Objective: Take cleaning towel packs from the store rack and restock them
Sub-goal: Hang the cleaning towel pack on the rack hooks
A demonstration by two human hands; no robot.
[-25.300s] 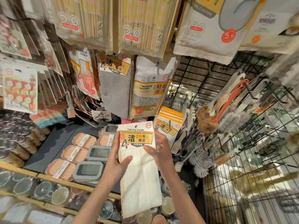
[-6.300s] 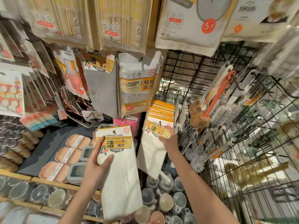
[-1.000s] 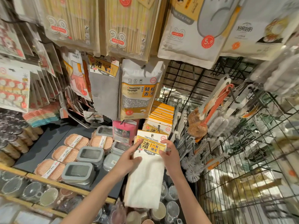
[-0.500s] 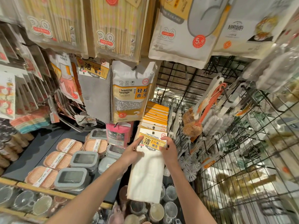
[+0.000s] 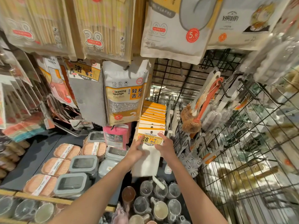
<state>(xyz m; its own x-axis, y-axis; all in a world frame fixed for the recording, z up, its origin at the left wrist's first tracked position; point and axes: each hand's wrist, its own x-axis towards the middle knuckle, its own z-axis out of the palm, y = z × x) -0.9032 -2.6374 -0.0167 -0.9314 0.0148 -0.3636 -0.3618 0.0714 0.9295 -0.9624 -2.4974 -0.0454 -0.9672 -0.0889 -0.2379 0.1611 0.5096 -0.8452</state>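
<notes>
Two hands on one pack. The white cleaning towel pack with the yellow-and-orange header card (image 5: 149, 139) now sits at the front of the row of matching orange-topped towel packs (image 5: 153, 113) on the black wire store rack (image 5: 186, 81). A second ago it was held out clear of that row, lower and nearer the person; half a second ago its header had reached the front of the row. So it has gone up and in, and its header now lines up with the cards behind it. Judgement: this pack is on its peg or very nearly, and one restock cycle is about done. Whether the hang hole has caught the hook cannot be told; the peg is hidden behind the cards.

Landmark for places: the hanging cleaning sponge bag, white over yellow (image 5: 125, 92).

- Towel row: just right of the sponge bag's lower edge and below it, running back toward the rack.
- Left hand (image 5: 135, 151): below the sponge bag, fingers loosely spread and partly blurred, touching the pack's left edge at the header and the white cloth beneath. More a steadying touch than a firm grip.
- Right hand (image 5: 165, 147): below and right of the sponge bag, fingers fairly straight, one laid over the header's right edge. How the thumb lies cannot be told.
- The pack's white cloth hangs down between the two wrists.
</notes>
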